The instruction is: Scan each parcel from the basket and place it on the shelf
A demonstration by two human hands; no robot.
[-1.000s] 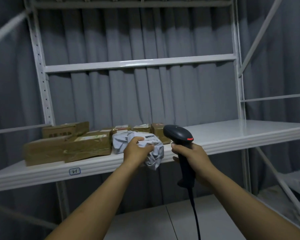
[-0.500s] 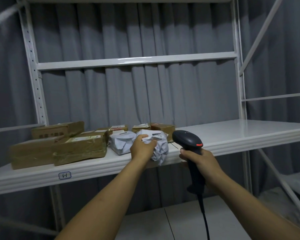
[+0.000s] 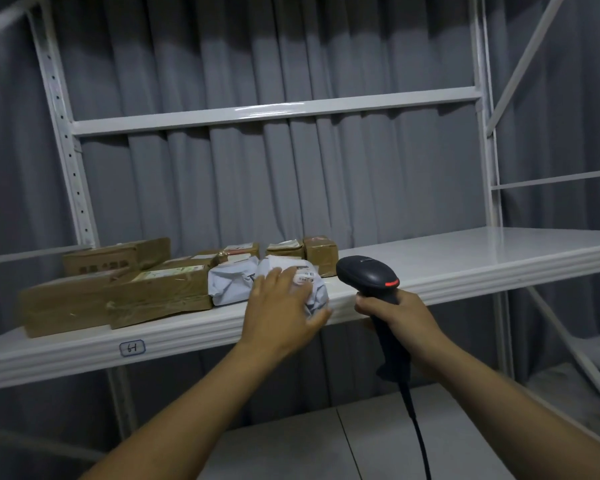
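Observation:
A crumpled white soft parcel (image 3: 310, 284) with a printed label lies on the white shelf (image 3: 465, 258), near its front edge. My left hand (image 3: 279, 306) is in front of it with fingers spread and straight, touching or just off the parcel. A second white bag parcel (image 3: 231, 282) lies directly to its left. My right hand (image 3: 395, 318) grips the handle of a black barcode scanner (image 3: 368, 275) with a red stripe, held upright just right of the parcel, its cable hanging down.
Several brown cardboard boxes (image 3: 125, 289) line the shelf's left half, with smaller ones (image 3: 319, 251) at the back. The shelf's right half is bare. A label (image 3: 132, 348) marks the front lip. A white upright (image 3: 66, 133) and an upper shelf beam (image 3: 274, 110) frame the bay.
My left hand carried the white parcel onto the shelf beside the other white bag and its fingers have opened off it. The scanner hand shifted slightly right.

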